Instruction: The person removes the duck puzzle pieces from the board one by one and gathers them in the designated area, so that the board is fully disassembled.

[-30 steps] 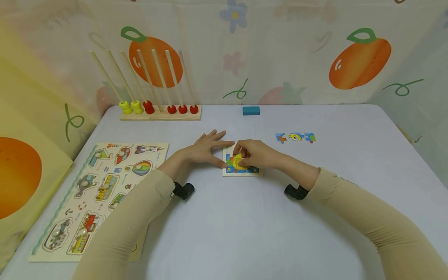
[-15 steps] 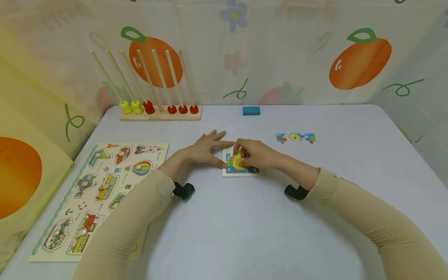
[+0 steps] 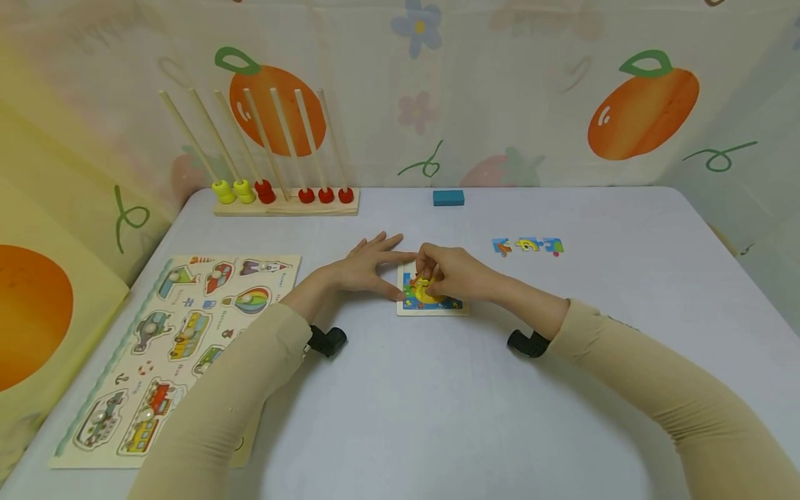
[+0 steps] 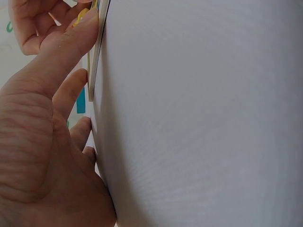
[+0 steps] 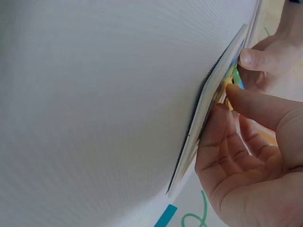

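Note:
A small puzzle board (image 3: 433, 312) with a pale frame and a blue, yellow and orange picture lies mid-table. My left hand (image 3: 369, 267) has its fingers spread, its thumb on the board's left edge and its index finger along the top left corner. In the left wrist view, the left thumb (image 4: 71, 49) presses on the board's frame (image 4: 96, 71). My right hand (image 3: 459, 273) is over the board and pinches a yellow puzzle piece (image 3: 426, 289) between thumb and bent fingers. The right hand (image 5: 255, 156) hides much of the picture and the piece's outline.
Several loose puzzle pieces (image 3: 528, 244) lie behind and to the right. A teal block (image 3: 448, 198) and a wooden bead rack (image 3: 286, 207) stand at the back edge. A large knobbed vehicle puzzle (image 3: 187, 333) lies at left, partly under my left forearm.
My right hand has shifted slightly up and left over the board, its fingers still at the yellow puzzle piece. The left hand stays in place.

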The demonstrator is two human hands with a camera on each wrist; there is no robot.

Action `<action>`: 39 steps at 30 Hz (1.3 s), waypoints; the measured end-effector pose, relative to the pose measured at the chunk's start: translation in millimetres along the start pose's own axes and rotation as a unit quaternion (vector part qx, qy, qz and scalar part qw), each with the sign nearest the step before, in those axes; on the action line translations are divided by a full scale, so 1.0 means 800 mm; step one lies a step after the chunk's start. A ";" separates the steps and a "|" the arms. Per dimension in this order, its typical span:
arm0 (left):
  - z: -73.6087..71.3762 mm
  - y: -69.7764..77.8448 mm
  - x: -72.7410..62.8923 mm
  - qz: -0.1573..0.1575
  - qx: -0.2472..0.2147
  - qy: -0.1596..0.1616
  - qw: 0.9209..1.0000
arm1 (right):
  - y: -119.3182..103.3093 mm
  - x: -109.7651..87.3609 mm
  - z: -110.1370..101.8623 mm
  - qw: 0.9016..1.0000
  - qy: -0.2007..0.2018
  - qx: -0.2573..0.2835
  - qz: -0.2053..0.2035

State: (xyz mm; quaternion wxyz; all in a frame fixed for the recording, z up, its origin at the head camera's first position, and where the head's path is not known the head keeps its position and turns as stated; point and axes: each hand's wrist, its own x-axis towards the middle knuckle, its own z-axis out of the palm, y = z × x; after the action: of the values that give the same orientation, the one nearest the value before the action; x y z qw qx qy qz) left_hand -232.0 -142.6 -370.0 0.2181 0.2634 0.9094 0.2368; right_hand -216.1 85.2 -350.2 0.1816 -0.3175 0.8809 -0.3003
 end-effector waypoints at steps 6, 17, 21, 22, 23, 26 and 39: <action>0.000 0.000 0.000 -0.001 0.001 0.000 1.000 | 0.001 0.001 0.000 1.000 0.014 0.001 -0.005; 0.002 -0.003 0.003 -0.003 0.003 0.002 1.000 | 0.001 0.001 -0.002 0.999 0.013 0.023 0.025; 0.001 -0.002 0.003 -0.004 0.003 0.003 1.000 | 0.001 0.002 -0.003 0.999 0.011 0.027 0.030; 0.001 -0.001 0.002 -0.005 0.003 0.003 1.000 | 0.001 0.003 -0.003 0.999 0.010 0.028 0.030; 0.001 -0.001 0.002 -0.005 0.002 0.002 1.000 | 0.001 0.003 -0.002 0.999 0.009 0.029 0.031; 0.000 0.000 0.001 -0.009 0.003 0.001 1.000 | 0.002 0.004 -0.002 0.999 0.007 0.031 0.035; 0.000 -0.002 0.001 -0.007 0.004 -0.003 1.000 | 0.004 0.007 -0.005 0.997 0.010 0.049 0.057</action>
State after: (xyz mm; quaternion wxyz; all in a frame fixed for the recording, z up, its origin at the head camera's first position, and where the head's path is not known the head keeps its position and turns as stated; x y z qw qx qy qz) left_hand -232.7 -143.4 -371.3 0.2215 0.2586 0.9116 0.2303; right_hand -223.9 85.3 -349.9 0.2045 -0.2549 0.8836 -0.3353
